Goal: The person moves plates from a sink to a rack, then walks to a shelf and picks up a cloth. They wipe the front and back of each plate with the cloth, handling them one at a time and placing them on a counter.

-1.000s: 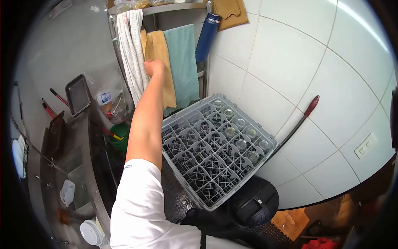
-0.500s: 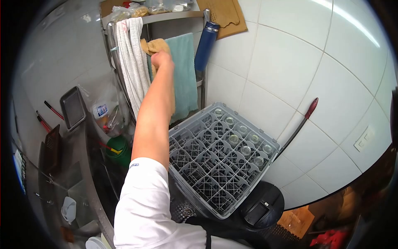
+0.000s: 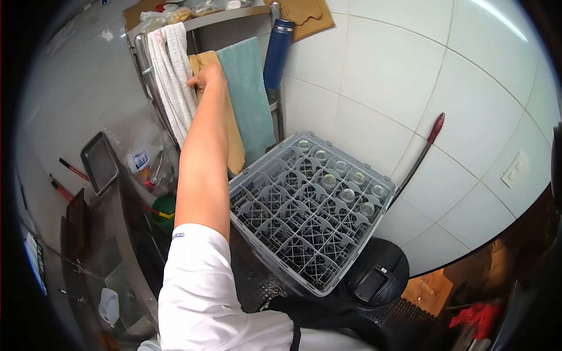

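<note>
Tan cloth (image 3: 235, 140), one, hung between white towel (image 3: 168, 76) and teal cloth (image 3: 249, 99), seemingly under adjustment by your left hand (image 3: 208, 76), fingers part-curled, hold indiscernible, right hand unseen; next move calls for a sure edge grip; hanging flatter than half a second ago.

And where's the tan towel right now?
In the head view, upper left of centre, the tan towel hangs on the rack between the white towel, left, and the teal towel, right; the left hand touches it.

From just above the left sleeve (image 3: 199, 281), the head camera looks forward and down.
</note>
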Demonstrator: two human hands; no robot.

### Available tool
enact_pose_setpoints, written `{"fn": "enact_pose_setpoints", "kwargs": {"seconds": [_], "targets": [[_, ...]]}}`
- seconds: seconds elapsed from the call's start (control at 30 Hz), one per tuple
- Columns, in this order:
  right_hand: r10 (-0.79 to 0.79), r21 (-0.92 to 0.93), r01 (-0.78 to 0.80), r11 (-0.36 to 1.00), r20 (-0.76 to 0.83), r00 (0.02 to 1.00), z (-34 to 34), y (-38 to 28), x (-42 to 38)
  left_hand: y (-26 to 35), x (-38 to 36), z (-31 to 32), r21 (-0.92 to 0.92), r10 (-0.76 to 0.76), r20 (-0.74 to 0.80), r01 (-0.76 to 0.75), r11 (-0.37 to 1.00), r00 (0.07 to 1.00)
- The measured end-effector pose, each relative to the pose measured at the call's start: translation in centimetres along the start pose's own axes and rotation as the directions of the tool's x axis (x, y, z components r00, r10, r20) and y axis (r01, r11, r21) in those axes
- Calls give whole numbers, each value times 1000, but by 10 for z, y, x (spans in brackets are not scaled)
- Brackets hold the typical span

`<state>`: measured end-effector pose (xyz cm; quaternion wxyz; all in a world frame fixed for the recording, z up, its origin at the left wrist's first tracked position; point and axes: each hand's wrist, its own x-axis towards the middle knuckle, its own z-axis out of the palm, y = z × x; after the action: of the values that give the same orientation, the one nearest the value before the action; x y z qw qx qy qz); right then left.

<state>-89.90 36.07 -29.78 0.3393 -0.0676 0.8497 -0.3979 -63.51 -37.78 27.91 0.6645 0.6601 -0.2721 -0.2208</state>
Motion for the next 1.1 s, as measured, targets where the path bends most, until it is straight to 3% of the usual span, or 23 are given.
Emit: {"fn": "enact_pose_setpoints", "kwargs": {"seconds": [0.07,0.13,0.3,0.37,0.43,0.5,0.57,0.63,0.7,0.73,0.77,0.8,0.87,0.9,0.97,1.0,1.1], "targets": [[4,15,-4,1000,-3,1000,4,5,-3,-10,-1,0,26,145,157,-151,988,977],[13,29,-13,999,-9,1000,7,11,-7,-17,-13,3,-34,279,210,-278,960,937],[76,88,-71,994,-58,995,6,46,-27,7,-10,5,-131,428,98,-415,901,898],[118,111,-108,988,-86,989,2,74,-36,28,-6,13,-555,374,232,-194,809,898],[170,135,-154,979,-115,979,0,107,-49,54,-8,25,-798,570,259,-160,581,779],[231,144,-210,967,-149,961,-4,154,-65,87,-39,11,-812,637,415,-51,581,650],[293,124,-273,954,-189,937,-5,206,-88,110,-71,12,-857,854,321,-258,446,409],[319,38,-319,947,-230,919,-8,267,-115,122,-168,-45,-952,926,282,-47,302,253],[252,-102,-290,951,-284,925,-15,332,-131,122,-230,-85,-926,925,370,108,361,84],[186,-123,-237,964,-329,926,-19,355,-137,123,-257,-93,-897,936,352,289,334,10],[171,224,-100,969,-321,932,-38,303,-143,123,-284,-102,-826,948,313,475,304,-62],[155,543,42,839,-312,937,-59,242,-151,118,-307,-117,-791,962,246,549,270,-118],[94,498,177,849,-471,877,-98,58,-192,105,-346,-138,-606,964,154,750,265,-215],[-78,433,334,837,-510,857,-127,14,-194,100,-360,-141,-450,957,130,844,292,-261],[-402,321,654,685,-582,707,-178,-83,-212,87,-413,-153,-101,940,81,936,338,-331],[-454,310,714,628,-599,660,-204,-121,-225,79,-448,-164,76,932,64,933,353,-358],[-537,175,908,382,-757,372,-257,-228,-263,52,-561,-211,452,903,-26,801,393,-429]]}}
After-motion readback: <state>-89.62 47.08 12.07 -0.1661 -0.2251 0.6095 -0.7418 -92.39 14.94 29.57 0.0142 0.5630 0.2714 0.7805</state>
